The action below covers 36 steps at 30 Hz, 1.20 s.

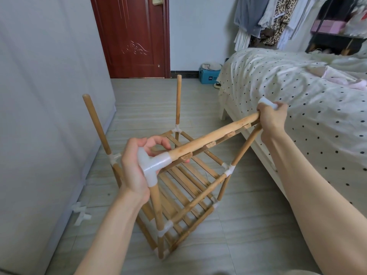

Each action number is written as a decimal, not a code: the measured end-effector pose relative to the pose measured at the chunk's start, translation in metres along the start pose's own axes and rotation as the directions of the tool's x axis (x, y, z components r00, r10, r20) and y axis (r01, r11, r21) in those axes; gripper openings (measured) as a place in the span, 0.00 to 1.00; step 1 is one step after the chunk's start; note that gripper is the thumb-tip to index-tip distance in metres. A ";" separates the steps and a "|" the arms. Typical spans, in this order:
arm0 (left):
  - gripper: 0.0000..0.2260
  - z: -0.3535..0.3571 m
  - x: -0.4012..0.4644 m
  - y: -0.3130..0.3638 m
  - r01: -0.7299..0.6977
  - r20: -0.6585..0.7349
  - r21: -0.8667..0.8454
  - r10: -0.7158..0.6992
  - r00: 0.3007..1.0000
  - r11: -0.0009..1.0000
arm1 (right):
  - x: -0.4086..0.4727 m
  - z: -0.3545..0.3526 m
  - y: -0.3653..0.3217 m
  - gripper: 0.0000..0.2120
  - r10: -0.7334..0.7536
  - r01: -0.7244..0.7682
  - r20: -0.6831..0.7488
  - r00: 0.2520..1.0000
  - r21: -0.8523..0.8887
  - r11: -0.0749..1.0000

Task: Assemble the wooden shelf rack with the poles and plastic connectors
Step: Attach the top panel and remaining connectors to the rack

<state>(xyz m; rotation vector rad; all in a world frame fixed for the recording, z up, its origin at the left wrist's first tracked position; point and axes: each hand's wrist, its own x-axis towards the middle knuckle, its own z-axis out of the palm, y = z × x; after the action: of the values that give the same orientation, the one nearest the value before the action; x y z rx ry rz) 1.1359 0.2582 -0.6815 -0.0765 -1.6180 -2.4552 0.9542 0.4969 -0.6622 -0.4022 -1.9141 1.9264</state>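
Observation:
A half-built wooden shelf rack (190, 187) stands on the floor with two slatted tiers and white plastic joints. My left hand (135, 165) grips a white plastic connector (153, 165) seated on the near upright pole (156, 211). A slatted shelf rail (214, 135) runs from that connector up to the right. There my right hand (273, 120) grips the rail's far end together with a second white connector (267, 103) above the right upright pole (246, 145). Two bare upright poles rise at the back, one on the left (95, 124) and one in the centre (178, 100).
Two loose white connectors (81, 213) lie on the tiled floor by the grey wardrobe (39, 116) on the left. A bed with a dotted cover (297, 100) fills the right side. A red door (135, 36) and a blue box (209, 76) are behind.

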 end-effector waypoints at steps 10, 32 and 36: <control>0.21 0.023 0.008 -0.016 -0.071 -0.056 0.064 0.074 0.996 0.995 | -0.046 0.014 -0.007 0.19 0.018 -0.012 0.201 0.979 -0.032 0.999; 0.13 0.079 0.007 -0.035 -0.527 0.403 0.827 0.445 0.800 0.198 | -0.116 -0.029 -0.016 0.12 -0.027 0.077 0.412 0.911 -0.104 0.992; 0.11 0.084 0.010 -0.034 -0.521 0.417 0.841 0.442 0.794 0.143 | -0.115 -0.027 -0.011 0.05 -0.082 0.108 0.417 0.905 -0.040 0.993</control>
<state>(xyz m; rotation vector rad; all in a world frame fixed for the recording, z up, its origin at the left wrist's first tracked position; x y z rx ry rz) 1.1144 0.3464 -0.6771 -0.4327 -2.3038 -0.7341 1.0692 0.4672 -0.6599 0.0989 -2.2101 2.0104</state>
